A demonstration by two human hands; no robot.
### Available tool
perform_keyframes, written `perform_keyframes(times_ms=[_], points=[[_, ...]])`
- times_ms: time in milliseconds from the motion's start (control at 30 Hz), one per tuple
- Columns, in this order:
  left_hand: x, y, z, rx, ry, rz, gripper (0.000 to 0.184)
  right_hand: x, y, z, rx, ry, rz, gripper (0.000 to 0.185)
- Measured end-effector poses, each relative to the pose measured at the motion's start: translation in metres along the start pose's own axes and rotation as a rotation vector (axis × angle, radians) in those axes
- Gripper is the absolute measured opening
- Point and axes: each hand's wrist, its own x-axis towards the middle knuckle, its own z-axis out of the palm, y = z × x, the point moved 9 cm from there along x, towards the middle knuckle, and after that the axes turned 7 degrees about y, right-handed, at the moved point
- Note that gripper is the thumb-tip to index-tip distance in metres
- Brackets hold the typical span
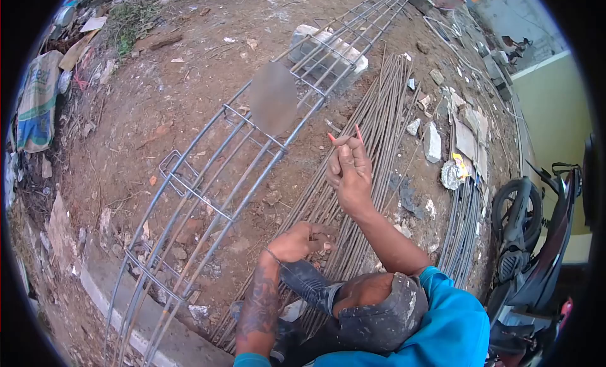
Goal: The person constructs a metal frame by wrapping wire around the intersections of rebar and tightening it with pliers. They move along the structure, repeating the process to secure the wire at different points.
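Note:
My right hand (pixel 350 177) is raised over a bundle of thin steel rods (pixel 379 114), its fingers closed. Two thin red tips (pixel 358 133) stick out past the fingers; the rest of that object is hidden in the grip. Lower and to the left, my left hand (pixel 300 242) is closed with curled fingers above the rods, and whatever it may hold cannot be made out. Left of both hands runs a long rebar cage (pixel 230 218) of lengthwise bars and bent stirrups, apart from the hands.
A pale concrete block (pixel 360 62) lies under the cage's far part. Loose stirrups (pixel 173 171) rest beside it. More rods (pixel 459 231) and broken stones (pixel 432 143) lie to the right, near a parked motorcycle (pixel 530 240). A concrete curb (pixel 107 304) crosses below left. A blurred patch covers part of the cage.

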Motion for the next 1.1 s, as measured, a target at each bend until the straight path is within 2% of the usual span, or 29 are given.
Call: perform_keyframes(times_ms=[67,100,167,200,267,300,367,433,500,633,700,733,767,800,867,933,1000,1033,1067,1100], points=[[-0.001,0.007,0.004,-0.371,-0.097,-0.025,0.045,-0.002,-0.007,0.003,0.007,-0.015,-0.01,0.019],[-0.002,0.014,0.007,-0.368,-0.102,-0.029,0.045,-0.004,-0.007,0.006,0.013,-0.043,-0.012,0.018],[-0.001,0.006,-0.012,-0.229,0.308,-0.27,0.053,-0.005,-0.011,0.004,-0.024,-0.005,-0.096,0.019],[0.003,0.006,-0.003,-0.232,0.307,-0.278,0.053,-0.008,-0.014,0.003,-0.06,0.028,-0.168,0.02],[-0.002,0.018,-0.015,0.025,0.679,-0.104,0.059,-0.006,-0.018,-0.005,-0.078,0.102,-0.197,0.019],[-0.004,0.019,-0.011,0.025,0.697,-0.112,0.059,-0.001,-0.023,-0.011,-0.098,0.175,-0.249,0.018],[-0.017,0.054,-0.003,0.38,0.881,0.124,0.062,0.005,-0.02,-0.015,-0.076,0.19,-0.202,0.018],[-0.024,0.059,-0.014,0.445,1.125,0.325,0.051,0.006,-0.02,-0.019,-0.061,0.208,-0.17,0.018],[-0.009,0.031,-0.021,0.373,0.867,0.039,0.037,0.007,-0.015,-0.025,-0.064,0.267,-0.075,0.018],[-0.022,0.032,-0.03,0.263,0.929,0.1,0.028,0.006,-0.005,-0.023,-0.061,0.274,0.0,0.018],[-0.017,0.023,-0.022,0.043,0.799,-0.044,0.025,0.009,-0.001,-0.024,-0.022,0.269,0.037,0.018],[-0.017,0.02,-0.019,0.043,0.803,-0.044,0.025,0.011,0.002,-0.026,0.012,0.268,0.073,0.017],[-0.016,0.023,-0.01,0.121,0.808,0.059,0.025,0.012,0.003,-0.029,0.012,0.263,0.078,0.017],[-0.017,0.025,-0.001,0.2,0.82,0.152,0.024,0.011,0.014,-0.031,0.055,0.272,0.182,0.017],[-0.013,0.017,0.019,0.168,0.84,0.207,0.025,0.006,0.04,-0.025,0.192,0.225,0.439,0.017],[-0.014,0.015,0.029,0.103,0.878,0.295,0.024,0.001,0.066,-0.027,0.295,0.199,0.604,0.018],[-0.004,-0.019,0.04,0.032,0.776,0.018,0.032,-0.003,0.082,-0.019,0.11,0.049,0.643,0.019],[-0.009,-0.032,0.047,0.023,0.827,0.0,0.032,-0.007,0.091,-0.021,-0.107,-0.038,0.627,0.018],[-0.012,-0.039,0.052,0.174,0.904,0.042,0.038,-0.008,0.097,-0.027,-0.323,-0.114,0.576,0.016],[-0.014,-0.037,0.054,0.326,0.975,0.084,0.044,-0.012,0.105,-0.034,-0.412,-0.173,0.547,0.015]])
